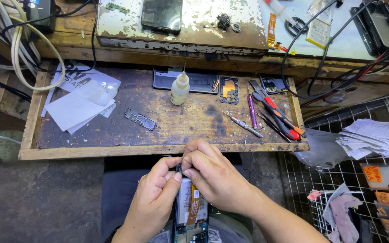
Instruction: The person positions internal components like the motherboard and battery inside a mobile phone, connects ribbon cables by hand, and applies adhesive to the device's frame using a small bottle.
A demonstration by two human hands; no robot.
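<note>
An opened phone (pixel 190 211) with its back off lies lengthways over my lap, its white battery and orange ribbon cable showing. My left hand (pixel 151 198) grips its left edge near the top, thumb and forefinger pinched at the corner. My right hand (pixel 212 175) covers the phone's top end, fingers curled down onto it, touching my left fingertips. What lies under the fingers is hidden.
A worn wooden tray (pixel 158 150) in front holds a small glue bottle (pixel 179 88), a phone frame (pixel 190 81), a small dark cover plate (pixel 140 119), tweezers, a purple tool (pixel 252 110), red-handled screwdrivers (pixel 280 114) and paper sheets (pixel 79 103). Another phone (pixel 161 14) lies on the upper board. Wire racks with papers (pixel 374 137) stand right.
</note>
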